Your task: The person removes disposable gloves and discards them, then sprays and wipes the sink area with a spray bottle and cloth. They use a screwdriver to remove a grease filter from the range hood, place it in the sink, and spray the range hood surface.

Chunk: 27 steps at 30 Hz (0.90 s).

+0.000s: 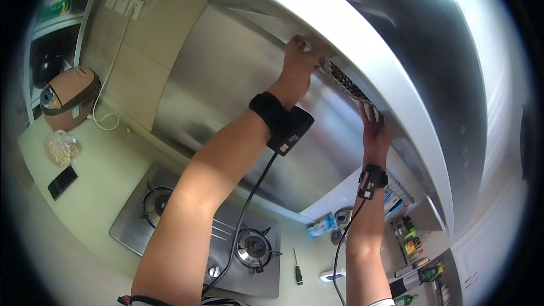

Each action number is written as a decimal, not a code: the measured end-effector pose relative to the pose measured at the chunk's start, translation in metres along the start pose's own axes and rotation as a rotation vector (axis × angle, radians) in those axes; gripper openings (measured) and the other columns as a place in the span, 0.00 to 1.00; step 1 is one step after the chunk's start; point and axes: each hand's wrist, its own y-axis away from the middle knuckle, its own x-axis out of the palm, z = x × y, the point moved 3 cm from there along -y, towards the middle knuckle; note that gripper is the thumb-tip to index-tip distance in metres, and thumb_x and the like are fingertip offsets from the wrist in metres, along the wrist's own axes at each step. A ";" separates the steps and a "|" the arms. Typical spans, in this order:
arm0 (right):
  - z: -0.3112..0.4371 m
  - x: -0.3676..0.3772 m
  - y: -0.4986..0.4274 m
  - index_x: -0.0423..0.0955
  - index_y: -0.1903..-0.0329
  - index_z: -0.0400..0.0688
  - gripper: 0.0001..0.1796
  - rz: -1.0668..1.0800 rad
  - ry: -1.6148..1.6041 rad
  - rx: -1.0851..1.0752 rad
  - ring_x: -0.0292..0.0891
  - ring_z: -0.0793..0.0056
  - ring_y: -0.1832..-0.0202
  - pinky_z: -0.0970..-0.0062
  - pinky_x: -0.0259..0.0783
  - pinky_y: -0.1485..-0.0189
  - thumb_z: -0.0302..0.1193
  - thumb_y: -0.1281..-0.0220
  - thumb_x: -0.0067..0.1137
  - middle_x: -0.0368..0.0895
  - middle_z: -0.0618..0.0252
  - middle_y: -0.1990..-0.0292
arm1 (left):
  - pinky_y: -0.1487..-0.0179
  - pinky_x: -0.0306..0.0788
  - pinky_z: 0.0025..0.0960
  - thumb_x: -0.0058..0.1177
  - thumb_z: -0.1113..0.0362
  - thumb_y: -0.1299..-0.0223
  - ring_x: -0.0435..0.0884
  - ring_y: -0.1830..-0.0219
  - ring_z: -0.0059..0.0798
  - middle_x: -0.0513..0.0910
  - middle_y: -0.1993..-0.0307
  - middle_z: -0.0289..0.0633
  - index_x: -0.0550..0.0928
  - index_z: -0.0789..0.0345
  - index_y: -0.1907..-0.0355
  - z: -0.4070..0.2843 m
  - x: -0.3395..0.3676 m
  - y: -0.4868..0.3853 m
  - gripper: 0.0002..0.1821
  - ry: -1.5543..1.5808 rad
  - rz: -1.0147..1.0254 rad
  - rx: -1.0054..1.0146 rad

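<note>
Both my hands reach up to the underside of a stainless steel range hood. Between them is a round metal vent grille with a slotted face, seen at a steep angle. My left hand grips its left edge, the fingers curled and their tips partly hidden. At the opposite edge, my right hand has its fingers up against the rim; the palm is partly in shadow. Whether the grille is fixed to the hood or loose is hidden. Each wrist wears a black strapped device with a cable.
A gas cooktop lies below my arms. Right of it are a screwdriver, a white device and a plastic bottle. At left stand a rice cooker, a plastic bag and a smartphone.
</note>
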 end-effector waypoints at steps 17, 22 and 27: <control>-0.014 -0.069 0.066 0.58 0.33 0.36 0.43 -0.017 0.620 -0.094 0.63 0.61 0.34 0.62 0.70 0.41 0.38 0.46 0.70 0.65 0.48 0.35 | 0.33 0.53 0.62 0.52 0.60 0.36 0.59 0.33 0.41 0.69 0.38 0.46 0.69 0.63 0.37 -0.036 -0.036 0.017 0.25 -0.089 0.192 -0.194; 0.002 -0.064 0.115 0.56 0.31 0.43 0.40 -0.122 0.621 -0.329 0.61 0.55 0.33 0.61 0.64 0.35 0.35 0.43 0.66 0.62 0.54 0.34 | 0.28 0.47 0.68 0.47 0.55 0.34 0.59 0.29 0.43 0.69 0.36 0.47 0.69 0.64 0.36 -0.043 -0.005 0.009 0.26 -0.175 -0.005 -0.236; 0.017 -0.061 0.137 0.57 0.32 0.43 0.36 -0.070 0.614 -0.306 0.61 0.55 0.33 0.62 0.62 0.34 0.35 0.39 0.62 0.62 0.56 0.33 | 0.34 0.57 0.60 0.44 0.54 0.34 0.71 0.39 0.36 0.74 0.42 0.42 0.71 0.64 0.39 -0.063 -0.001 0.017 0.24 -0.412 -0.039 -0.214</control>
